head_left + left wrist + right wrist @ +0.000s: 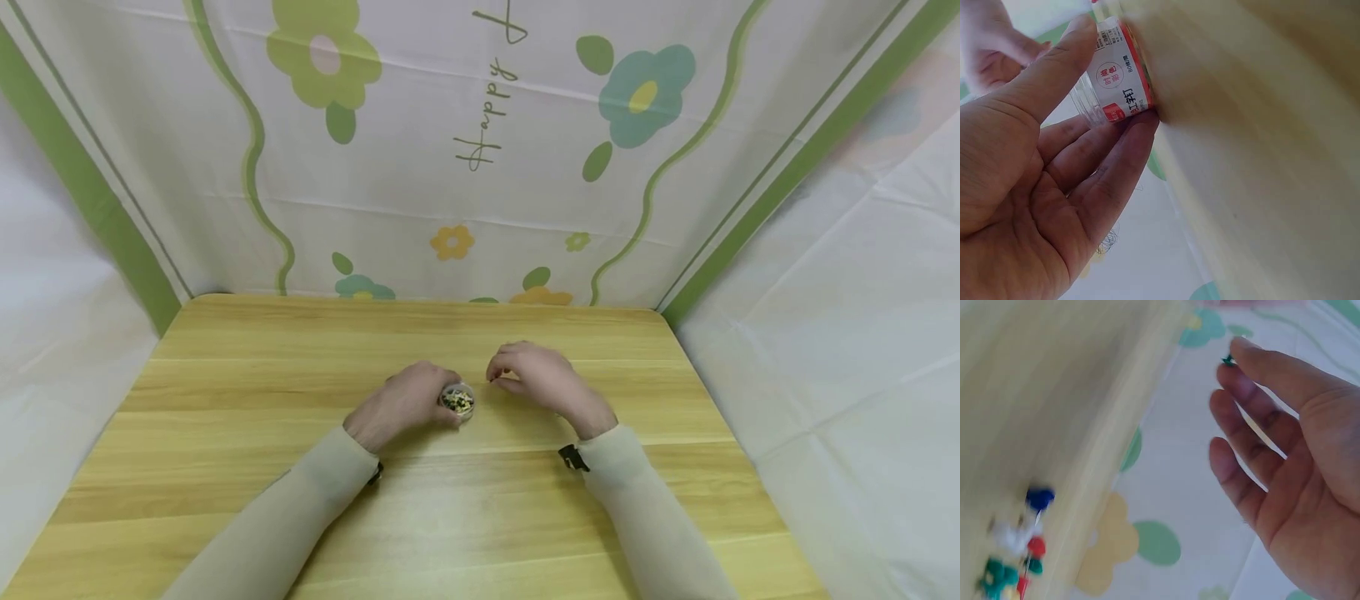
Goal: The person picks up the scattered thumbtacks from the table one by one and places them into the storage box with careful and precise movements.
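My left hand [408, 404] grips a small clear jar [1113, 75] with a white and red label, thumb on one side and fingers on the other. The jar stands on the table, and yellow, green and white push pins show through its top in the head view. To the right of it, my right hand [543, 379] pinches a green push pin [1229, 360] between thumb and index fingertip, with the other fingers loosely bent. Loose pins lie on the table by this hand, among them a blue push pin [1040, 499], a red one [1036, 546] and green ones [996, 576].
Both hands are over the far middle of a light wooden table [450, 517]. A white cloth with flower prints [420, 167] hangs behind its far edge, and pale cloth also hangs at both sides.
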`<act>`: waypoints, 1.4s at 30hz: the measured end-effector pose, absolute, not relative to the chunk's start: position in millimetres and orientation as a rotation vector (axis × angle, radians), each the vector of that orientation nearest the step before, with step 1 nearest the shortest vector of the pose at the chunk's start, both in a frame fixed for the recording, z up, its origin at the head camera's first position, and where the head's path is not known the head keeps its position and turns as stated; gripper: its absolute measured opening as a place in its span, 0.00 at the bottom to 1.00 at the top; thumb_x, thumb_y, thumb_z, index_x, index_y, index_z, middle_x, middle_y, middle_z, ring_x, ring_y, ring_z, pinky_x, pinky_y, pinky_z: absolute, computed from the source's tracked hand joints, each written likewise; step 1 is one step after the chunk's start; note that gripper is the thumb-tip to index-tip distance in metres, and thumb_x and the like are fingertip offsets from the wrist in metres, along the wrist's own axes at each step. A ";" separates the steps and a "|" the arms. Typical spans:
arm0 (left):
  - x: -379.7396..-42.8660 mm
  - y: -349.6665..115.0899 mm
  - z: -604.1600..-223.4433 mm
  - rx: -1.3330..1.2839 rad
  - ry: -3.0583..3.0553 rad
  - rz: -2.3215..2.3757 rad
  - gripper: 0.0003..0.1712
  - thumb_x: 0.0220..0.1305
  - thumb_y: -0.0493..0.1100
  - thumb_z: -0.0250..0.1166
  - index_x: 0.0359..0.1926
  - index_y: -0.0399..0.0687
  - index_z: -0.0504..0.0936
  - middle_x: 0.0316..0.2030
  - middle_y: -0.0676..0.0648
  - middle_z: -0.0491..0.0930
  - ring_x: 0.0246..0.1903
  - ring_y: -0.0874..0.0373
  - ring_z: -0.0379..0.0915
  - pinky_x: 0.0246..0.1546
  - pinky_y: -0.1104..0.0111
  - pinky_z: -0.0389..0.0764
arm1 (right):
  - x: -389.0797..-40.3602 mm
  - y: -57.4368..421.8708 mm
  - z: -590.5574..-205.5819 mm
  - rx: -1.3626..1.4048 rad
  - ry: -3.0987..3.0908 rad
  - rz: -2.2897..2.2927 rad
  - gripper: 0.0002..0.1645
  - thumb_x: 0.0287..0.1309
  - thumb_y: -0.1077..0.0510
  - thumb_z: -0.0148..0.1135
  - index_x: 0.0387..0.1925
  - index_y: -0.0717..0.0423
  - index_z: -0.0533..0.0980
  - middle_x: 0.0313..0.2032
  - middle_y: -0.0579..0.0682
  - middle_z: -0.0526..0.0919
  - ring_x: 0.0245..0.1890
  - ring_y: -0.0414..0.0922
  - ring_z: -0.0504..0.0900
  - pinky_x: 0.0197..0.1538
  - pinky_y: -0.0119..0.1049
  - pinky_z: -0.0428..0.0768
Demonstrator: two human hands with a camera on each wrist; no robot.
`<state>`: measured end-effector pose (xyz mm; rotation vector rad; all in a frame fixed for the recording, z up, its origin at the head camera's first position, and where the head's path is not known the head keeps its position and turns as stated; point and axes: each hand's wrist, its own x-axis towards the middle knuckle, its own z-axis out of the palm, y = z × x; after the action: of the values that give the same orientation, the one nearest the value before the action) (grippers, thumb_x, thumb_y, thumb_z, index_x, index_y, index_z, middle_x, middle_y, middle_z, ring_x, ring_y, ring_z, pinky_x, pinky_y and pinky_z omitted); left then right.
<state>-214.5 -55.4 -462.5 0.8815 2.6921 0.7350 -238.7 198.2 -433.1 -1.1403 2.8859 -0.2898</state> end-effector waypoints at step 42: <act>-217.7 -49.5 -462.7 0.871 2.709 0.722 0.29 0.53 0.53 0.80 0.53 0.46 0.86 0.42 0.49 0.87 0.37 0.61 0.79 0.40 0.67 0.81 | -247.1 253.2 -427.3 -0.769 2.599 -0.400 0.10 0.65 0.64 0.68 0.46 0.50 0.85 0.47 0.45 0.85 0.44 0.45 0.81 0.49 0.43 0.80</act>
<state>-217.7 -49.5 -462.7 0.8710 2.7089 0.7217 -247.1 253.2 -427.3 -0.7692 2.5990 -0.3998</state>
